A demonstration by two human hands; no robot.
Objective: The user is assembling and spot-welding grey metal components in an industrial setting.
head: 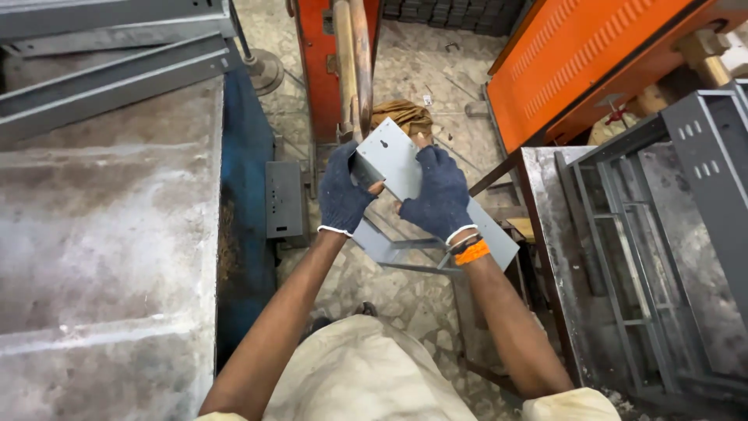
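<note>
We look steeply down from the head camera, close over both forearms, facing the floor (405, 70) ahead.

I'm in a metal workshop: orange machines (580, 58) upper right, steel channels (109, 66) upper left, gray frames (662, 234) (stacked) at right.

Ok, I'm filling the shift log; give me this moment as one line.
left hand: gloved, grips bent grey sheet-metal bracket | right hand: gloved, grips same bracket | behind: copper welder arms
</note>
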